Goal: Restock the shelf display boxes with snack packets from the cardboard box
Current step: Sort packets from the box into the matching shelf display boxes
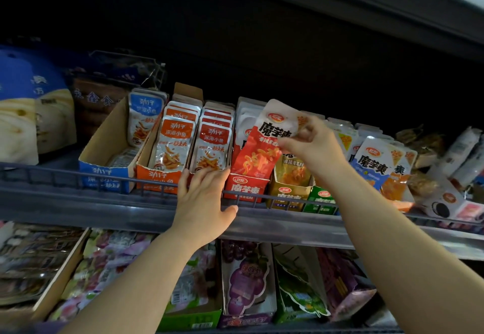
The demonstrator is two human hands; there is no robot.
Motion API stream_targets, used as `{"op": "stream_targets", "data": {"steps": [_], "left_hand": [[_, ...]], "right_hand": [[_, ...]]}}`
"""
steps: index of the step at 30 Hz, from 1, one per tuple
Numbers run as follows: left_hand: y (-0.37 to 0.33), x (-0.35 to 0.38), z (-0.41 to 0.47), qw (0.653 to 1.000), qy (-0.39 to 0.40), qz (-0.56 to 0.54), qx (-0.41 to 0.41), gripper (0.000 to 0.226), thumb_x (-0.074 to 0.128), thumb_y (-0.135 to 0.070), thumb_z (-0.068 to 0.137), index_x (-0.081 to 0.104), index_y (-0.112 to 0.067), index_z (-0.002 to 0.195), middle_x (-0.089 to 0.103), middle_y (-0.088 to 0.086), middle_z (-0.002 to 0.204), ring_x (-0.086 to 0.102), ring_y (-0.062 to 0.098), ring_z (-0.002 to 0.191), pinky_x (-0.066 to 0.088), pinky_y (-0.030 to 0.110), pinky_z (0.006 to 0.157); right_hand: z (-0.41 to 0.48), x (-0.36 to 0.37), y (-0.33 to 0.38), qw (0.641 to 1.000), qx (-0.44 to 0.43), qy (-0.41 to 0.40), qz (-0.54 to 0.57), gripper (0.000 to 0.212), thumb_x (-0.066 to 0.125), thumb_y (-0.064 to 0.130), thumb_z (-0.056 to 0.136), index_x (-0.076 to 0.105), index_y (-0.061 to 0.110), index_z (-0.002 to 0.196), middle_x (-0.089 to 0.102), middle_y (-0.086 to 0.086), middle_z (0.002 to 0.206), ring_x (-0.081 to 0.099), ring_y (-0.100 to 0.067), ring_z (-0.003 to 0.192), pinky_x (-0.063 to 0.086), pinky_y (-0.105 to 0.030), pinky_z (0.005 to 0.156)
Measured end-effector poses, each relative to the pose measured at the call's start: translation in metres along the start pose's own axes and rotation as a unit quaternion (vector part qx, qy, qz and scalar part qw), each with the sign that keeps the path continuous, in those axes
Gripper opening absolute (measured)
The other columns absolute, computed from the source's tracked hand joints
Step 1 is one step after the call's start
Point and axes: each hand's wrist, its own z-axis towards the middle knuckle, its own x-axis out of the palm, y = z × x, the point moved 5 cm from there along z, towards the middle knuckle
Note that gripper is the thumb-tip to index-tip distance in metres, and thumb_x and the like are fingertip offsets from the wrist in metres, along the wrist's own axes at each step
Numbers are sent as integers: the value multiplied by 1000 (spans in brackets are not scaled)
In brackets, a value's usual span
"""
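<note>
Packet: red packet (262,150), white at the top, tilted over the red box (245,189), lower end down at the box's front row.
Right hand: right hand (311,142) pinching the packet's upper right edge between thumb and curled fingers.
Left hand: left hand (204,202) with fingers straight, palm against the shelf front, fingertips touching the front of an orange box (157,177); gripping nothing.
Handling: probably light and floppy, with glossy film that looks slick. Soft filling by the look of it, unlikely to break but easy to crease or snag on the packets standing in the row.
Where to hold: by the flat sealed top, as here, leaving the lower end free to slide in upright.
Supply: cardboard box not in view.
Surface: grey shelf (288,225) with a thin wire rail (52,170) along the front. Open-fronted boxes side by side and touching: blue, orange, red, yellow, green.
Room: dim shop aisle, dark under the shelf above; grape packets (245,278) and other snacks on the level below.
</note>
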Motion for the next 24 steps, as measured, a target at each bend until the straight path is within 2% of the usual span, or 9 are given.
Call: {"op": "stream_targets", "data": {"steps": [4,7,9,12,14,16,20,22,24], "left_hand": [[-3,-13,4,1000,-4,-12,2,55,37,-41,93,18,-26,143,28,-9,148,16,11,138,-3,35,113],[-4,-41,16,994,-103,-14,13,40,39,-32,94,40,-26,134,47,-6,136,37,13,128,15,33,109],[-4,-55,32,990,-126,-62,12,34,44,-26,93,50,-22,126,55,-2,128,46,15,121,26,35,108],[-4,-57,59,991,-46,-122,-14,34,53,-27,89,55,-17,121,55,1,128,49,18,118,35,35,103],[-3,-49,71,992,34,-115,-27,35,58,-30,85,57,-16,117,55,2,126,50,19,114,38,27,89],[-1,-43,78,989,86,-111,-38,33,62,-32,82,60,-17,112,57,3,121,51,16,102,38,25,79],[1,-39,84,990,99,-91,-45,23,64,-30,81,63,-19,101,59,2,112,48,12,89,42,26,76],[1,-37,86,990,86,-104,-44,21,65,-28,80,65,-19,99,62,1,110,50,12,88,42,25,76],[0,-35,86,990,76,-118,-37,22,64,-26,81,66,-17,101,63,2,109,49,11,87,40,24,76]], "right_hand": [[-4,24,-15,994,83,68,3,22,63,14,84,45,23,75,56,9,75,53,0,64,42,-4,44],[-3,31,-22,993,95,68,-7,26,63,15,84,46,26,69,54,12,71,51,1,61,40,-10,47],[-1,31,-24,994,87,63,-16,24,63,16,84,47,25,70,54,12,70,51,0,61,41,-12,48],[1,27,-30,994,92,57,-26,8,63,18,85,55,17,83,57,7,77,50,-1,61,37,-15,50],[4,25,-34,993,98,59,-26,10,62,18,85,59,12,92,58,5,80,48,-2,59,36,-15,51],[7,25,-37,993,97,62,-34,6,63,19,85,58,15,86,57,8,77,50,-2,61,38,-13,51],[10,26,-41,995,81,44,-33,18,65,18,83,51,19,72,59,5,77,57,-11,68,46,-17,56],[11,27,-42,995,95,33,2,20,65,15,83,51,22,70,56,8,69,55,-9,60,45,-11,47],[13,27,-43,993,106,28,38,18,66,13,81,54,24,75,54,11,70,56,-8,62,47,-10,51]]}}
